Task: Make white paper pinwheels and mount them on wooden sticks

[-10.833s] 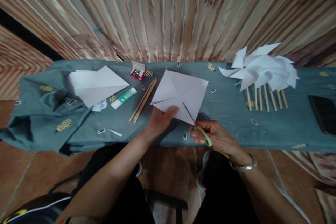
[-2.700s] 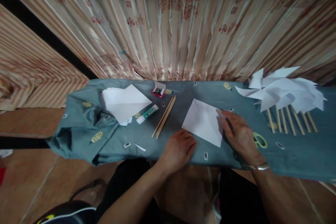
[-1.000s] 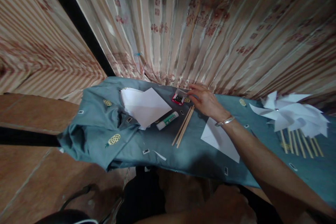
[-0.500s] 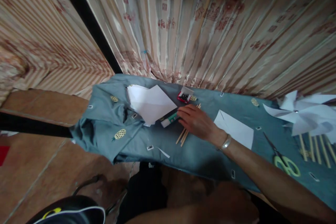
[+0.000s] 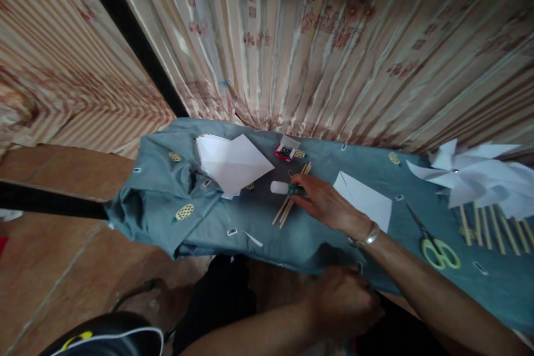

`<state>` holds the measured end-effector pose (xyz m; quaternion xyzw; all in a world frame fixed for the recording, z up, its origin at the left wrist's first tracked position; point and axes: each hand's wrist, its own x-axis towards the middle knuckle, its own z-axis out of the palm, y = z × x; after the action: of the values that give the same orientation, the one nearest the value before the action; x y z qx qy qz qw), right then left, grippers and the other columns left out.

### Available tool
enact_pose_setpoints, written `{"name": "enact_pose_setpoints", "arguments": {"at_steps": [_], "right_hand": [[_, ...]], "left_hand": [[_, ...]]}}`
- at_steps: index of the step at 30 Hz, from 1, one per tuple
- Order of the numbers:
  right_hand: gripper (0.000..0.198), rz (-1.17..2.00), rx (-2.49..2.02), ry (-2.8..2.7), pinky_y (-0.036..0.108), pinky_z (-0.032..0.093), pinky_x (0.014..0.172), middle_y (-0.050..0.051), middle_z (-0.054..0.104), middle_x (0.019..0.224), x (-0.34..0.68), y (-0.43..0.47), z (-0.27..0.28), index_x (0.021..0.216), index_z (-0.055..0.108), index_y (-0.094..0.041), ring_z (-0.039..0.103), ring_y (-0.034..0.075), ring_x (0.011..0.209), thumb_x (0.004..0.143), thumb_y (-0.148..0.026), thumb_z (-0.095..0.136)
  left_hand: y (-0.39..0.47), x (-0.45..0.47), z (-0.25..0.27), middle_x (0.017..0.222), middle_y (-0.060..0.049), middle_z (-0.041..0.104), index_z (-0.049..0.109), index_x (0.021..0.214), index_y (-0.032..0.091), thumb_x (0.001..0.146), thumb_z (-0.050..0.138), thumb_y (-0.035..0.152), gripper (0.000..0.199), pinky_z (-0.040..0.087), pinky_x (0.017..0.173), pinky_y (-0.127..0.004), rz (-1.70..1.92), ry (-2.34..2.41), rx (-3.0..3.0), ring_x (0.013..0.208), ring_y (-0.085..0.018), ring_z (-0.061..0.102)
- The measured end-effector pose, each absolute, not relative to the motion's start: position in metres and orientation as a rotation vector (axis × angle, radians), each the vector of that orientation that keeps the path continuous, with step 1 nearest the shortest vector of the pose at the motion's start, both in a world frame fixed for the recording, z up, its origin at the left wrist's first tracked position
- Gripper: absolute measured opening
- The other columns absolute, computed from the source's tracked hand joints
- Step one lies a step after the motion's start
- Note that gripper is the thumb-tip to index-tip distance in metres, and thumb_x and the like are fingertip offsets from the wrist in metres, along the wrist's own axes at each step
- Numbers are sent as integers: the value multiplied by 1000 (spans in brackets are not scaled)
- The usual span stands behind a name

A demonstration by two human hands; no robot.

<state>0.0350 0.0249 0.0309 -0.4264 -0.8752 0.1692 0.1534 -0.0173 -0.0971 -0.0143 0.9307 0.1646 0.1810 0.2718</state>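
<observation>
Head view | right hand (image 5: 321, 200) grasping glue stick (image 5: 280, 187) over wooden sticks (image 5: 287, 212) | left hand (image 5: 344, 297) blurred, fingers can't tell | step: likely glue pickup | next: needs lift clear

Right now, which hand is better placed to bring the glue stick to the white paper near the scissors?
The right hand, probably: it holds the glue stick over the wooden sticks, with that white paper beside its wrist. The left hand, blurred, is nearer the body, apart from both.
</observation>
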Motion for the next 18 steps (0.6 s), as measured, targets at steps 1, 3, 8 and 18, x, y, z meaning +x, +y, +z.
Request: {"name": "enact_pose_setpoints", "arguments": {"at_steps": [1,3,8,18], "right_hand": [[14,629,-1316,-2398,33,52,75,6,71,96,50,19,35,104,60,-20,67,22,85,91,-25,58],[17,820,-1476,-2119,32,51,68,3,71,86,82,5,40,100,62,-22,66,20,75,90,-34,60],[33,1167,-1427,-1311,29,52,64,2,73,83,149,-36,31,88,70,-22,65,18,70,68,-47,79],[30,1467,-1448,-1210,27,52,73,2,75,84,174,-63,26,85,78,-24,66,18,78,61,-39,87]], "left_hand": [[-94,-21,-13,68,-10,72,63,60,20,89,57,27,30,54,65,-34,498,478,2440,62,-22,66],[-87,-30,-10,72,-7,72,65,66,17,88,58,22,24,53,74,-32,583,657,2211,71,-20,66],[-61,-47,-3,84,-9,70,67,84,12,90,53,42,34,52,66,-29,820,959,1107,73,-18,67],[-51,-30,7,70,-2,66,68,100,12,56,88,45,58,50,58,-24,761,851,638,61,-14,64]]}}
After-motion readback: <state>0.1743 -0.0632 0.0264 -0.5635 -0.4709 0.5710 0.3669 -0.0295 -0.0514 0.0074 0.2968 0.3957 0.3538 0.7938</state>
